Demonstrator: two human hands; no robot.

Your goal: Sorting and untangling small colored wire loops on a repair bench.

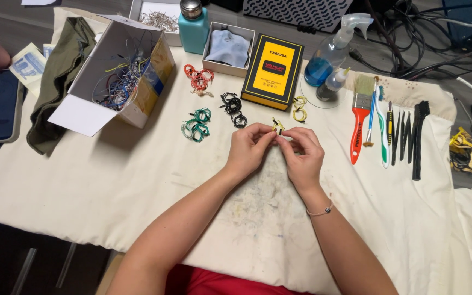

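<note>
Head view. Left hand (248, 148) and right hand (303, 153), fingertips meeting over the centre of a cream cloth-covered counter (137, 186). Each grip narrow, pinched on a small coiled yellow wire with dark ends (277, 126), held just above the cloth between the two hands.

Beyond the hands, on the cloth: bundle of green wire coils (196, 124); bundle of black wire coils (233, 109); bundle of orange-red wire coils (199, 78); pair of yellow wire coils (300, 108) just beside a flat yellow-and-black rectangular case (272, 70).

Far left: open white cardboard box (117, 65) tipped on its side, loose mixed wires inside; olive-green cloth (58, 76) beside it.

Rear: teal dispenser bottle with metal cap (193, 24); small box holding a grey-blue cloth (228, 48); clear spray bottle of blue liquid (331, 50).

Right: red-handled flat paintbrush (360, 117), toothbrush-type brush (382, 131), row of dark tweezers (400, 131), black brush (419, 139), all lying side by side.
</note>
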